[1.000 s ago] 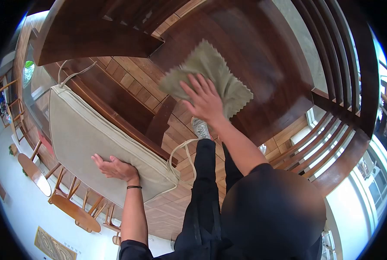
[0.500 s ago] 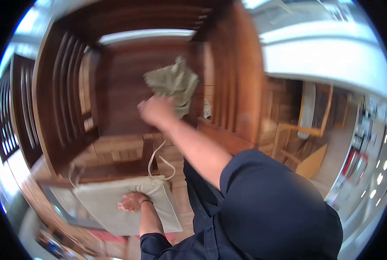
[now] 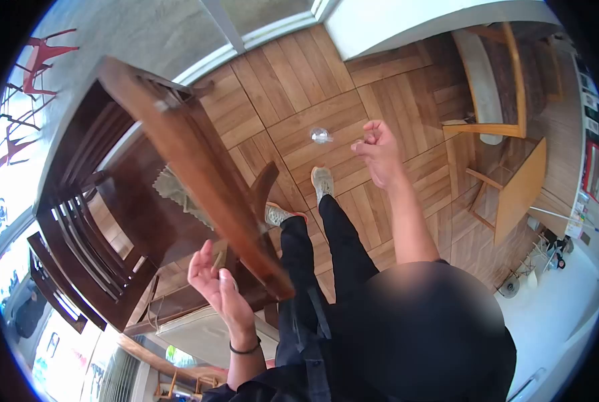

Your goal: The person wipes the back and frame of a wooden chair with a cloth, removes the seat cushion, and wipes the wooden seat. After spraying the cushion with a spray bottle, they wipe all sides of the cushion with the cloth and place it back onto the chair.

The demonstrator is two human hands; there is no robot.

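My left hand [image 3: 224, 291] is raised beside the near end of the dark wooden armchair [image 3: 192, 174], palm up, fingers apart and holding nothing. A black band circles that wrist. My right hand [image 3: 380, 154] hovers over the floor, its fingers loosely bent with a gap between thumb and forefinger and nothing visible in them. Just left of it in this view is a small clear, shiny object [image 3: 321, 135], too small to name. On the chair's seat lies a crumpled olive-green cloth [image 3: 179, 194], partly hidden by the armrest. Below the chair, a beige cushion [image 3: 209, 337] shows partly behind my left arm.
Wood-plank flooring [image 3: 306, 87] spreads around my shoes [image 3: 323, 181]. To the right stand light wooden furniture pieces [image 3: 520, 191] and a shelf with books [image 3: 591, 167]. A white wall [image 3: 407, 27] bounds the top. Red chairs [image 3: 39, 63] appear at the upper left.
My view has swung right, toward the floor. My right hand has left the green cloth on the seat and moved right. My left hand has lifted off the beige cushion.
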